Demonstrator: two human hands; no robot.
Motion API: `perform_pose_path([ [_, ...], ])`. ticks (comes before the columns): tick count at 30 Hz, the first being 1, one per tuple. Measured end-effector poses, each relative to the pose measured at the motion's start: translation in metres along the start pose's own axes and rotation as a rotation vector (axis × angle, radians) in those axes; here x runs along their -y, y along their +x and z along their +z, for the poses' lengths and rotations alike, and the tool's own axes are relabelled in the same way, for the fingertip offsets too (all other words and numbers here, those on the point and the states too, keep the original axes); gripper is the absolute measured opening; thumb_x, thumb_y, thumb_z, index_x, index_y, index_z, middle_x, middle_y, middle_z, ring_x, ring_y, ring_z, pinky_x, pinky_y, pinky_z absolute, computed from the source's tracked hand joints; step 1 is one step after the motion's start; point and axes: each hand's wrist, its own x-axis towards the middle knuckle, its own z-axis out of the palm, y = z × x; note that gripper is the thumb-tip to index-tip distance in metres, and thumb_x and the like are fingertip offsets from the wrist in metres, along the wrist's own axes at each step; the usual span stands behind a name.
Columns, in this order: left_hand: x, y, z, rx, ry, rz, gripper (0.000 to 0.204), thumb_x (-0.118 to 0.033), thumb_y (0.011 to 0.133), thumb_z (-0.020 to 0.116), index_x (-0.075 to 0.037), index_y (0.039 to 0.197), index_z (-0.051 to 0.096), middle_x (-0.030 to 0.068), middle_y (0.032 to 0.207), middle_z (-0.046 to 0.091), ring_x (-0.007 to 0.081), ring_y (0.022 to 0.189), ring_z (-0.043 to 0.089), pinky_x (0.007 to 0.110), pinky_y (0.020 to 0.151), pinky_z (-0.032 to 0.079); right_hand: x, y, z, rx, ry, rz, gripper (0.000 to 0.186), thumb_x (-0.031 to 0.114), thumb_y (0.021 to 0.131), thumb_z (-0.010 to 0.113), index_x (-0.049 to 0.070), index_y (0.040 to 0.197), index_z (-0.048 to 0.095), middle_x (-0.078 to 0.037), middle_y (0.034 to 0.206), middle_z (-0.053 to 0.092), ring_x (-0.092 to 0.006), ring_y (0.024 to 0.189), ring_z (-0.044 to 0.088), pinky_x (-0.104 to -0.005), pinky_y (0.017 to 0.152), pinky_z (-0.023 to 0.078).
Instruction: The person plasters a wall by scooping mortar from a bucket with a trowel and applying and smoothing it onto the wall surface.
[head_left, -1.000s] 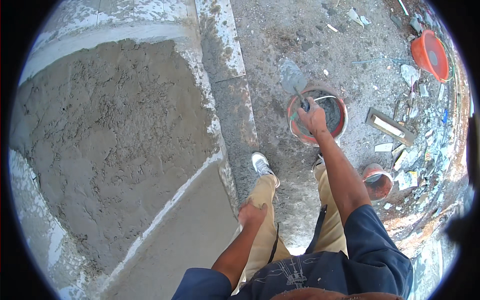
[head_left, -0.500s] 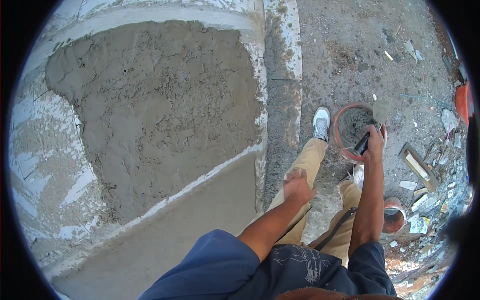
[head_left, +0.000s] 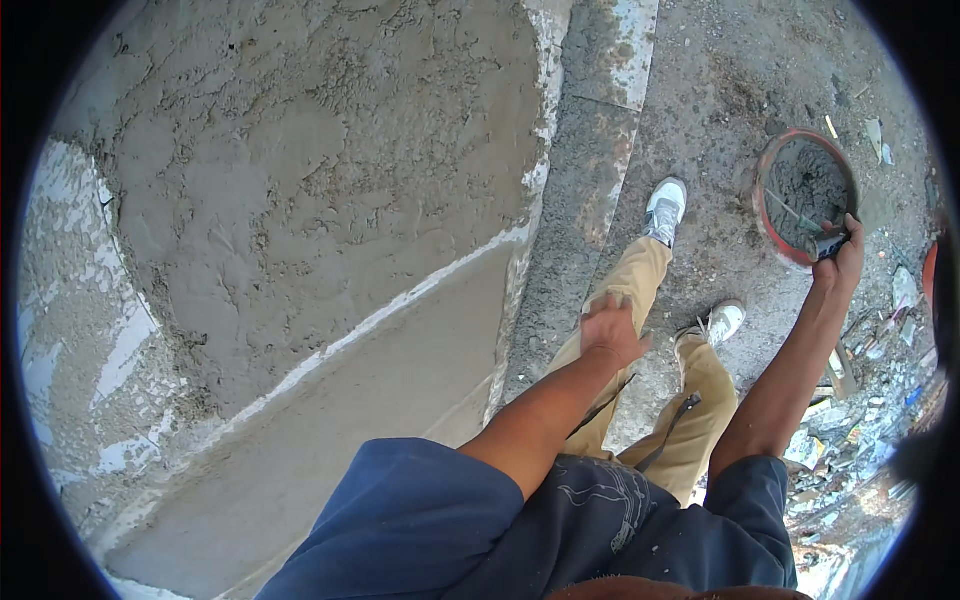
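My right hand (head_left: 843, 258) is closed around the black handle (head_left: 828, 243) of a trowel, at the near right rim of a bucket. The hand appears to grip or press against that rim too. The round bucket (head_left: 764, 214) has an orange-red rim and holds wet grey mortar (head_left: 812, 180). A thin rod-like piece (head_left: 792, 208) slants across the mortar toward the handle; whether it belongs to the trowel I cannot tell. The trowel's blade is not clearly made out. My left hand (head_left: 612, 332) holds nothing and rests on my left thigh, fingers spread.
To the left lies a large patch of rough wet mortar (head_left: 330, 150), bordered by a pale strip (head_left: 380, 340) and a smoother grey surface (head_left: 380, 390). A low kerb (head_left: 590, 150) runs beside my left shoe (head_left: 666, 205). Rubble (head_left: 870, 390) is strewn at right.
The view has shifted. My right hand has moved right with the trowel, and the bucket now stands farther from my feet, up and to the right. My left hand stays on the thigh.
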Motion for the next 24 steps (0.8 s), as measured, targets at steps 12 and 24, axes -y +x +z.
perform_pose_path([
  [12, -0.025, 0.023, -0.053, 0.080, 0.077, 0.115, 0.085, -0.060, 0.079, 0.073, -0.012, 0.147, 0.053, 0.0141, 0.148, 0.048, 0.0346, 0.133, 0.049, 0.050, 0.105, 0.047, 0.069, -0.083, -0.033, 0.121, -0.662, -0.275, 0.030, 0.019, 0.094, 0.072, 0.006, 0.118, 0.062, -0.003, 0.099, 0.070, -0.0165, 0.085, 0.070, -0.0301, 0.076, 0.056],
  [24, -0.018, 0.054, -0.103, 0.010, 0.135, 0.191, 0.077, -0.059, 0.080, 0.072, -0.013, 0.141, 0.061, 0.0126, 0.142, 0.057, 0.0344, 0.126, 0.057, 0.046, 0.102, 0.051, 0.160, -0.075, -0.050, 0.298, -2.027, -0.195, 0.038, 0.027, 0.084, 0.072, 0.014, 0.119, 0.071, -0.018, 0.100, 0.075, -0.0377, 0.095, 0.072, -0.0459, 0.085, 0.056],
])
